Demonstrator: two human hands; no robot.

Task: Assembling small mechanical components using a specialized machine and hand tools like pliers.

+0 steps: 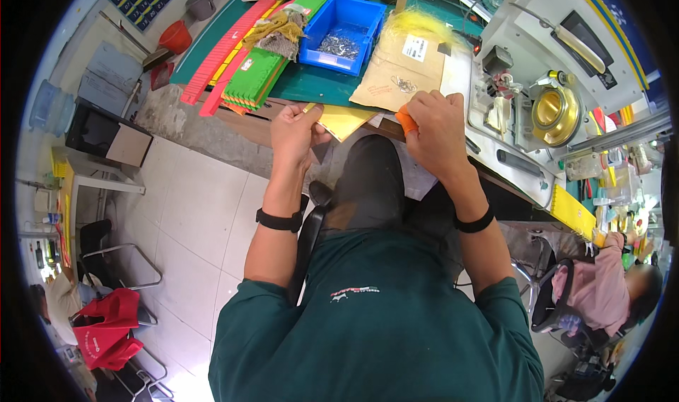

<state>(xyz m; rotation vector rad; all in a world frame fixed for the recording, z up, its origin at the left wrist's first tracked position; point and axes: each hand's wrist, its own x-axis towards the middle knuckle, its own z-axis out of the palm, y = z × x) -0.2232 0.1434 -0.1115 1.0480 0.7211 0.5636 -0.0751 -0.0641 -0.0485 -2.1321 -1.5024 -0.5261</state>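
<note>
In my left hand (296, 129), near the table's front edge, a flat yellow piece (344, 121) is pinched between thumb and fingers. Its pointed corner hangs toward my lap. My right hand (438, 127) is closed round something orange (406, 119); only its end shows, so its kind is unclear. Just beyond the hands lies a brown paper envelope (385, 73) with a few thin metal pieces (404, 84) on it. A tuft of yellow fibres (419, 25) rests at its far end. Left of it, a blue plastic bin (332, 63) contains many small metal parts (341, 45).
Green ridged strips (256, 80) and red ones (230, 44) lie stacked at the left, with a crumpled work glove (279, 34) on top. At the right stands a machine with a gold-coloured round part (554, 113). A person in pink (598, 289) sits far right.
</note>
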